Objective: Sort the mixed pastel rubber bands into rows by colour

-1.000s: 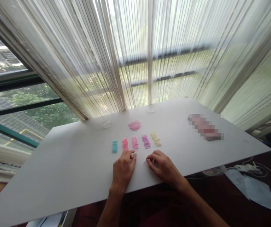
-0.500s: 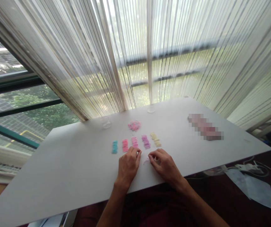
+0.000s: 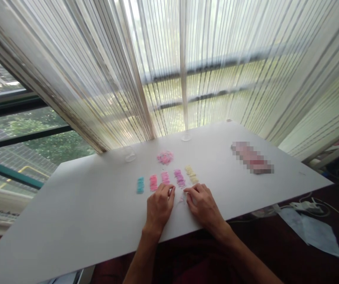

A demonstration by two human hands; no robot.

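My left hand rests near the table's front edge, thumb and index finger pinched together; whatever is between them is too small to make out. To its right, my right hand has its index finger stretched toward the lower end of the purple row, thumb apart from it. A few pale, thin loose pieces lie between the hands. Beyond the hands, small thin pieces are laid in columns by colour: teal, coral, pink, purple and pale yellow.
A mixed, mostly pink pile lies behind the columns on the white table. Two clear round containers or lids, one left and one right, stand near the back edge. A blurred-out reddish object lies at right.
My right index finger has straightened out of its pinch and moved toward the purple column. The left hand keeps its pinch. The view has shifted slightly.
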